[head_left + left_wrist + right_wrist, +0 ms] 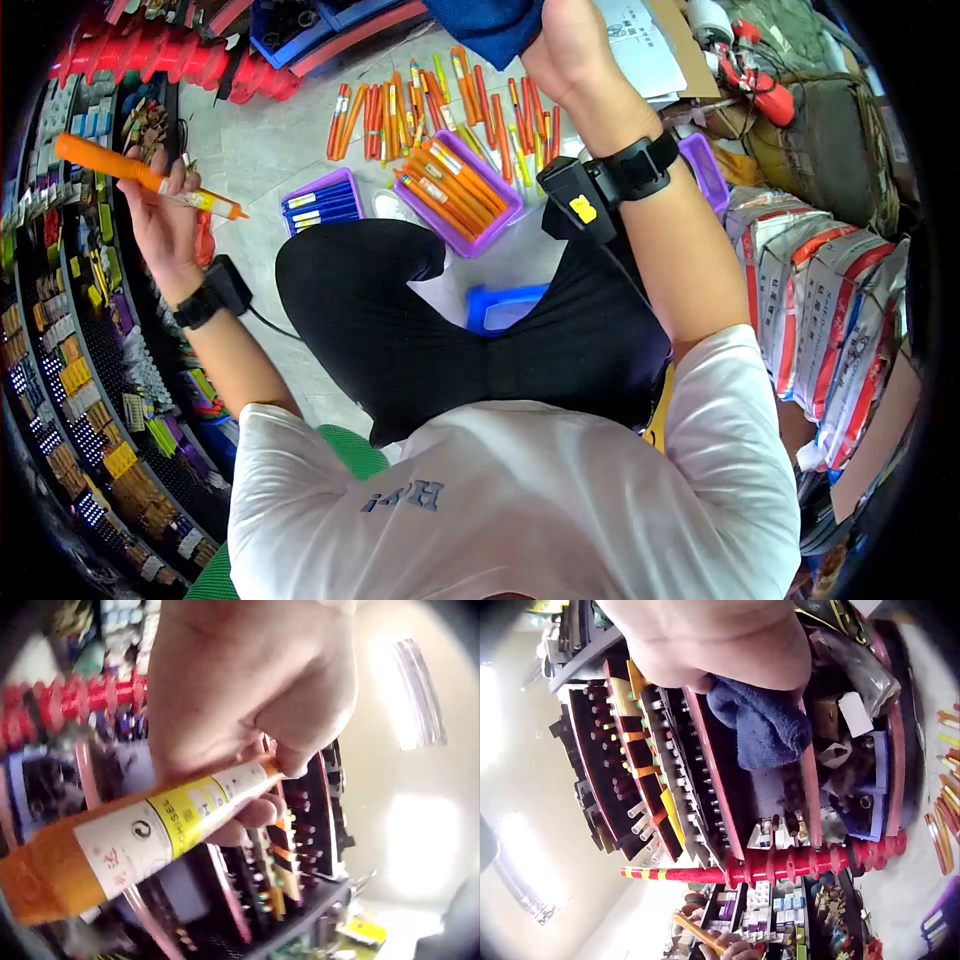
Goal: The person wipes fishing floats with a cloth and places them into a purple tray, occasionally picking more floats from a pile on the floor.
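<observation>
My left hand (pixel 160 222) is raised at the left in the head view and grips an orange chisel (pixel 98 155) whose tip end points right. A white and yellow label on the chisel (pixel 180 821) reads CHISEL in the left wrist view. At the top of the head view my right hand (pixel 572 60) holds a dark blue cloth (pixel 485 28). In the right wrist view the cloth (pixel 761 727) hangs below the hand, with the fingertips mostly hidden.
Between the knees and the far shelf, a purple tray (pixel 455 235) holds several orange chisels. Loose orange and yellow chisels (pixel 400 115) lie on the floor behind it. A smaller tray of blue tools (pixel 320 205) stands to its left. Shelves (pixel 95 400) line the left, and white sacks (pixel 815 310) the right.
</observation>
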The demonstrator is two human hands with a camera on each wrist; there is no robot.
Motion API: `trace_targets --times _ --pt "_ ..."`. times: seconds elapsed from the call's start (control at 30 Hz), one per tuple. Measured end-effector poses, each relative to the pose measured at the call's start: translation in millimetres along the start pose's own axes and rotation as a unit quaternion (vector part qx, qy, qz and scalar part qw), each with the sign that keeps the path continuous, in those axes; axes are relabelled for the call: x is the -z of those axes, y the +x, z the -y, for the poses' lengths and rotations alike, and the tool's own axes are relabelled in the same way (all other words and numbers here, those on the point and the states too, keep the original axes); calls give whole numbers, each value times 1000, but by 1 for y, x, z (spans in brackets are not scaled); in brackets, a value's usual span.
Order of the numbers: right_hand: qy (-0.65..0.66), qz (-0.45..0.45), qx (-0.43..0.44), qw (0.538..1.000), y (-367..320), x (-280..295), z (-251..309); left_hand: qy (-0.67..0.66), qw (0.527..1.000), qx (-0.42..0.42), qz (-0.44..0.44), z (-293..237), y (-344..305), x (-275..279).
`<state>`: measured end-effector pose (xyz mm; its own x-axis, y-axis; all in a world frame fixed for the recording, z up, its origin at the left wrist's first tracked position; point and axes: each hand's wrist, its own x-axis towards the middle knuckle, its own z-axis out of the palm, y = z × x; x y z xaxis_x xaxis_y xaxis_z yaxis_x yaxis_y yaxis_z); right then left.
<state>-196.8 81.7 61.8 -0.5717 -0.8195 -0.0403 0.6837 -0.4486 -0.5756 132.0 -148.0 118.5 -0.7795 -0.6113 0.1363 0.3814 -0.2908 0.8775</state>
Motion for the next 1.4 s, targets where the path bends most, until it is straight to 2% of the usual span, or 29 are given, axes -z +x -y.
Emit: trace_targets --times 0.1,0.13,0.2,0.27,0.3,0.33,0.37,0.4,0.43,0.47,0.5,0.53,0.57,0.6,0.63,0.67,0.7,0.73,0.8,0.87,0.97,1.07,1.17,1.2,1.23,1.27,1.33,1.37,1.4 --pt "16 -2 4 1000 3 2 2 202 977 54 -43 -21 23 38" --pt "19 -1 -1 1000 2 2 3 369 915 40 -161 -16 36 48" --pt "3 -24 7 1000 2 5 3 543 826 100 -114 -2 68 81" --pt "-5 -55 12 998 -1 -9 3 680 715 151 67 28 101 102" --pt "19 -3 10 1000 6 3 0 756 619 164 136 51 117 96" --pt "-15 -53 5 998 -2 -15 2 767 590 82 240 89 130 124" --pt "-21 -22 35 999 -2 -12 -3 767 556 149 283 116 131 95" --pt "-1 46 2 999 7 5 -1 762 529 159 337 166 142 123" --pt "-29 -31 17 999 10 5 -3 814 396 154 396 207 143 100" --pt "-59 -109 38 992 11 3 -3 787 428 134 424 249 140 97" --pt "-48 -81 21 995 12 5 -1 794 422 60 434 299 131 96" --pt "-37 -55 8 998 12 7 1 811 377 126 430 354 127 85" --pt "-34 -61 -7 997 11 5 2 785 370 76 490 387 114 70" --pt "-36 -73 -11 997 8 -1 3 783 346 127 501 423 102 58" --pt "-54 -74 -12 996 7 -1 6 763 408 115 488 410 81 25" --pt "-72 -76 -16 994 6 0 7 707 500 190 463 428 68 20" --pt "-59 -77 -20 995 6 5 9 709 502 191 458 447 53 17" --pt "-45 -77 -25 996 8 9 10 708 516 85 474 477 34 32" --pt "-60 -99 -10 993 5 4 11 698 559 125 430 493 9 32" --pt "-39 -100 -11 994 2 5 13 699 549 146 434 502 -4 38" --pt "90 101 -89 987 7 31 16 694 538 150 454 501 -9 46" --pt "86 116 -109 983 9 26 11 695 535 162 452 492 -3 51" --pt "67 55 -106 991 11 24 9 708 540 144 432 485 3 60" --pt "23 -4 -84 996 11 18 7 716 534 116 434 488 7 65" --pt "-22 -62 -60 996 12 10 3 740 489 103 451 492 9 67" --pt "-66 -116 -37 990 12 5 0 742 509 89 428 496 8 65" --pt "-42 -106 -39 993 13 5 -4 748 541 63 379 492 3 65" --pt "-54 -108 -38 992 14 5 -7 762 521 72 377 494 4 60" --pt "-66 -111 -36 991 14 4 -8 761 539 88 350 496 2 60"
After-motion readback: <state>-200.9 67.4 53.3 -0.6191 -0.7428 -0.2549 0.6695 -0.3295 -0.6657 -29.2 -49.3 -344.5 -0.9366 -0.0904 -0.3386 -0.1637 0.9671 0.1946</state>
